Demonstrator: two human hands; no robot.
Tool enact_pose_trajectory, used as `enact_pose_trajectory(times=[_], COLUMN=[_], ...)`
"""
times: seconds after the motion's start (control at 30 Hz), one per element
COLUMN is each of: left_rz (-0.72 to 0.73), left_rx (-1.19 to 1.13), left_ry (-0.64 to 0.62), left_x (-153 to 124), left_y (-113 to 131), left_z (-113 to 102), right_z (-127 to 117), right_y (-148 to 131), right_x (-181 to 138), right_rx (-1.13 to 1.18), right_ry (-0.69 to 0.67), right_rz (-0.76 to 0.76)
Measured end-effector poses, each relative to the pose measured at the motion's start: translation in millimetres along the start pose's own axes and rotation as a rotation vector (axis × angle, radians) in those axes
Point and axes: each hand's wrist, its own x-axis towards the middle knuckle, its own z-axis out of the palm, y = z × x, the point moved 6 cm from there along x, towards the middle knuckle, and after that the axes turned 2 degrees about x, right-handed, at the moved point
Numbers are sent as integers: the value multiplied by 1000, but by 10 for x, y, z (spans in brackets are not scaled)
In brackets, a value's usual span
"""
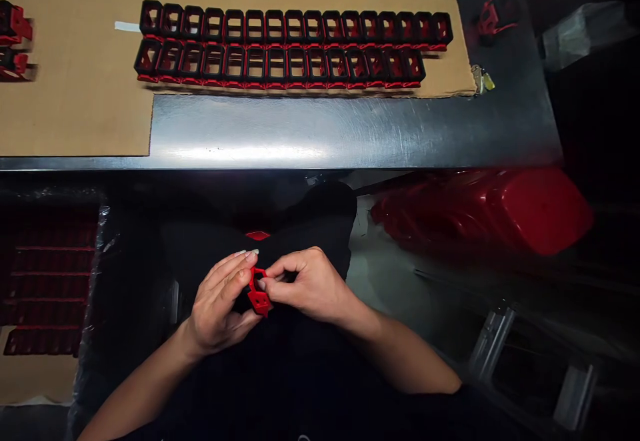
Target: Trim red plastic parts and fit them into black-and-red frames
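Above my lap, my left hand (pixel 220 304) grips a small red plastic frame (pixel 259 299) with an opening through it, fingers along one side and thumb below. From the right, my right hand (pixel 305 285) pinches the upper edge of the same frame between thumb and forefinger. Whether a smaller piece sits between those fingertips is hidden. Similar black-and-red frames stand in two long rows on the cardboard sheet, a back row (pixel 295 27) and a front row (pixel 285 69).
The metal table (pixel 350 133) ends in a straight front edge before me. A single red-and-black part (pixel 493 19) lies at its right. A glossy red stool (pixel 540 211) stands at right. At lower left, a plastic-lined box (pixel 95 281) holds rows of parts.
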Motion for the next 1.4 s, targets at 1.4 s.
enact_pose_trajectory(times=[1.4], left_rz=[-132], left_rx=[-112], left_ry=[-29], left_x=[-10], left_y=[7], left_z=[35], right_z=[26], right_y=[143], right_x=[27], right_rx=[395], right_ry=[-18], right_rz=[63])
